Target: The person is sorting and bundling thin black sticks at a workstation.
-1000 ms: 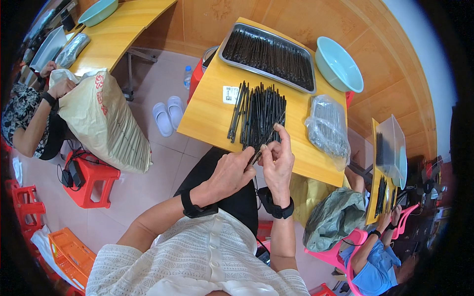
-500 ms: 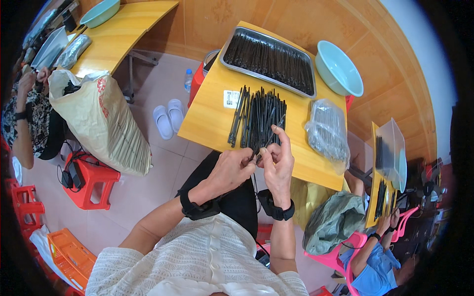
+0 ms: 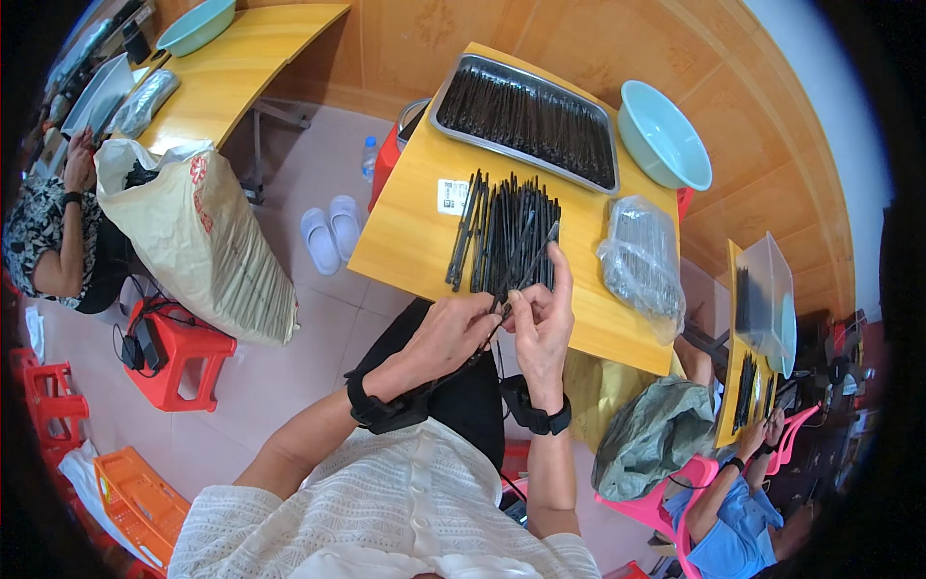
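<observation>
My left hand (image 3: 446,333) is closed in a pinch on thin black sticks at the table's near edge. Right against it, my right hand (image 3: 542,318) pinches the same slim dark pieces between thumb and fingers, its index finger stretched up along one. A held black stick (image 3: 546,247) slants up past that fingertip; how many are held is hard to make out. Just beyond my hands lies a loose pile of black sticks (image 3: 502,217) on the yellow table (image 3: 405,246). Farther back, a metal tray (image 3: 606,181) holds many more, laid side by side.
A light blue basin (image 3: 666,135) and a plastic-wrapped bundle (image 3: 639,261) sit on the table's right. At left stand a large woven sack (image 3: 217,241) and a red stool (image 3: 178,357). White slippers (image 3: 323,241) lie on the floor. Other people work at both sides.
My hands stay nearly in place; my right index finger has shifted slightly along the stick. A dark strand now shows below my left hand. The person at left has raised a hand.
</observation>
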`<action>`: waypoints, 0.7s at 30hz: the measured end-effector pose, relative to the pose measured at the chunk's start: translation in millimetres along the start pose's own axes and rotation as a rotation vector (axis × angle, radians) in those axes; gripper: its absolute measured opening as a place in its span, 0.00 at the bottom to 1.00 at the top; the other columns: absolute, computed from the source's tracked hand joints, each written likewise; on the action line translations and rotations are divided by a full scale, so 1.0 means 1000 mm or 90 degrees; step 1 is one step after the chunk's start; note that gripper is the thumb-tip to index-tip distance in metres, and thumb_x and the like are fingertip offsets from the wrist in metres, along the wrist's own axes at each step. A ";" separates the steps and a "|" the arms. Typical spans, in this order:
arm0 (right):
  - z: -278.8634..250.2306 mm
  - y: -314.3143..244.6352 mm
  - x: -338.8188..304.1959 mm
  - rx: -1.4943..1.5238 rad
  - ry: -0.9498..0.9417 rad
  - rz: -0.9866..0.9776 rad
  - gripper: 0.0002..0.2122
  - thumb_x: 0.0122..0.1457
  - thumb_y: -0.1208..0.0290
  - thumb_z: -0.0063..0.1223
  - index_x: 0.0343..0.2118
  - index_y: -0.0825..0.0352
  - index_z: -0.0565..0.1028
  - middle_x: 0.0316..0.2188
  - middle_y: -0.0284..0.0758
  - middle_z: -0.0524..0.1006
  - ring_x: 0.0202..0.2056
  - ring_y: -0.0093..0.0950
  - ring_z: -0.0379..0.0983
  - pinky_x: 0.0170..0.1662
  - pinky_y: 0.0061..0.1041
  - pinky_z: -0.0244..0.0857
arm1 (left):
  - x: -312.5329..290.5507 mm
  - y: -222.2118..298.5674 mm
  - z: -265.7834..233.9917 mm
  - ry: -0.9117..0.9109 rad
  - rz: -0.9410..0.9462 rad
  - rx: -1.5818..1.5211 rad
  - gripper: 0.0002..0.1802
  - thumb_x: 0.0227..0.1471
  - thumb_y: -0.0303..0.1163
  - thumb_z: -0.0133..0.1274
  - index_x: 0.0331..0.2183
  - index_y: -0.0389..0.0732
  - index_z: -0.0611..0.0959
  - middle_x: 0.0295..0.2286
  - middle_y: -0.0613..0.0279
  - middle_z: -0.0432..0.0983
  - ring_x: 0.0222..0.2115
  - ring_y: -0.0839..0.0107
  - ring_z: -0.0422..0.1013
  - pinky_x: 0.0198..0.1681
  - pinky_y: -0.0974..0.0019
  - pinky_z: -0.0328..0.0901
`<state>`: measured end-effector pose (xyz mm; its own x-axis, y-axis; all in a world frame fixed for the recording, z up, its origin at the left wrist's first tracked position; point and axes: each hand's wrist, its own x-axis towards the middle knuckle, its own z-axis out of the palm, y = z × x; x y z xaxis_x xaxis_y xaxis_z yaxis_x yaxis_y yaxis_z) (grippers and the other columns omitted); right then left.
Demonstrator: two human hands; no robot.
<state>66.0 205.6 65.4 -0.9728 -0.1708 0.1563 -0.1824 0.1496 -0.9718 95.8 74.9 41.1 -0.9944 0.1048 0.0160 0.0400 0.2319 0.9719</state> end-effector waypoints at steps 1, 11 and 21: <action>0.002 -0.002 -0.001 0.039 0.028 0.011 0.26 0.52 0.84 0.45 0.55 0.66 0.57 0.15 0.26 0.63 0.17 0.15 0.58 0.21 0.15 0.56 | -0.001 -0.005 0.001 -0.032 -0.006 -0.058 0.08 0.52 0.26 0.43 0.24 0.33 0.73 0.18 0.68 0.71 0.20 0.81 0.68 0.20 0.76 0.61; -0.029 -0.006 0.006 -0.051 0.086 -0.051 0.19 0.57 0.77 0.41 0.52 0.67 0.61 0.21 0.29 0.67 0.21 0.16 0.64 0.24 0.15 0.61 | 0.007 0.013 -0.034 -0.088 -0.123 -0.313 0.11 0.53 0.30 0.45 0.37 0.36 0.76 0.20 0.70 0.72 0.22 0.83 0.69 0.22 0.80 0.63; -0.113 0.099 0.024 -0.468 0.244 -0.043 0.09 0.54 0.72 0.46 0.33 0.72 0.73 0.23 0.45 0.74 0.23 0.39 0.71 0.29 0.31 0.63 | 0.131 0.020 -0.132 0.152 -0.035 -0.027 0.09 0.48 0.32 0.53 0.27 0.35 0.77 0.16 0.67 0.72 0.16 0.82 0.68 0.16 0.79 0.61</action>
<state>8.1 326.4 -6.5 -0.9134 0.1217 0.3885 -0.1593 0.7715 -0.6160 -47.2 -34.7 93.8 -0.9901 -0.1399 0.0130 -0.0138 0.1894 0.9818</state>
